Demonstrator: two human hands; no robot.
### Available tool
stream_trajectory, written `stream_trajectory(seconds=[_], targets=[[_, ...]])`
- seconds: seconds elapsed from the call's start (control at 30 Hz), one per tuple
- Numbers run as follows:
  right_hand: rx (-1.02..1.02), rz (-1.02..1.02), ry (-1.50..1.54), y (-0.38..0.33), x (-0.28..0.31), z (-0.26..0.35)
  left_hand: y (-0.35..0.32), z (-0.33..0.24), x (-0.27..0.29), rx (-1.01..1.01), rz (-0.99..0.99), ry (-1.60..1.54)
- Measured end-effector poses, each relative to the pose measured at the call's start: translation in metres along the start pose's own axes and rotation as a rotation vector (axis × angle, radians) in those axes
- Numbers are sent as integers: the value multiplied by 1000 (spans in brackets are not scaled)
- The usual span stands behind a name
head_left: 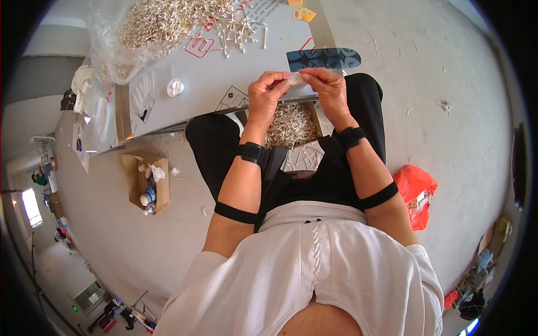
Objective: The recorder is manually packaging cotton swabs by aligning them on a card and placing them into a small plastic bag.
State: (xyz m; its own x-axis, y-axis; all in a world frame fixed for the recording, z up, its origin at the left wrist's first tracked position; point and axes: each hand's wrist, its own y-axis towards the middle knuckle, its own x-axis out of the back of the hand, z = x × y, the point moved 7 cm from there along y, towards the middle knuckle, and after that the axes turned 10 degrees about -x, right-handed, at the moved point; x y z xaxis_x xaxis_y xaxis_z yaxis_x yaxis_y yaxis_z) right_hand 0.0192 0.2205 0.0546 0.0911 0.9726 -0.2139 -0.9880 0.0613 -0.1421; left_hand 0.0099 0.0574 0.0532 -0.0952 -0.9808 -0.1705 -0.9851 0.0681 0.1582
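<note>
Between my fingertips, over the near edge of the table, is a small clear packet [295, 80] with pale sticks showing inside. My left hand [268, 92] pinches its left end, closed. On the other end, the thumb and fingers of my right hand [328, 89] are pressed together. Just below both hands, an open cardboard box of cotton swabs [290, 126] rests between my thighs. The packet's opening is too small to make out.
A large clear bag of cotton swabs [159, 28] lies on the table [185, 109], with loose swabs [241, 35] spilled beside it. Nearby are a round white tub [175, 87] and a dark blue patterned piece [325, 58]. On the floor stand a carton [162, 193] and a red bag [417, 185].
</note>
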Motion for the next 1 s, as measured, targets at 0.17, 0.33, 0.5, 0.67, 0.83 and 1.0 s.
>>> stream_trajectory(seconds=[0.17, 0.33, 0.5, 0.67, 0.83, 1.0], targets=[[-15, -5, -38, -11, -2, 19, -4, -36, -3, -221, -31, 158], [179, 14, -191, -25, -9, 51, -10, -90, -16, -447, 34, 474], [558, 22, -577, -43, -34, 98, -17, -124, -34, -722, 109, 704], [640, 78, -606, -54, -42, 122, -24, -148, -43, -792, 144, 778], [596, 91, -532, -57, -28, 126, -31, -161, -28, -748, 29, 676], [446, 83, -438, -64, -17, 125, -38, -168, -25, -694, 4, 607]])
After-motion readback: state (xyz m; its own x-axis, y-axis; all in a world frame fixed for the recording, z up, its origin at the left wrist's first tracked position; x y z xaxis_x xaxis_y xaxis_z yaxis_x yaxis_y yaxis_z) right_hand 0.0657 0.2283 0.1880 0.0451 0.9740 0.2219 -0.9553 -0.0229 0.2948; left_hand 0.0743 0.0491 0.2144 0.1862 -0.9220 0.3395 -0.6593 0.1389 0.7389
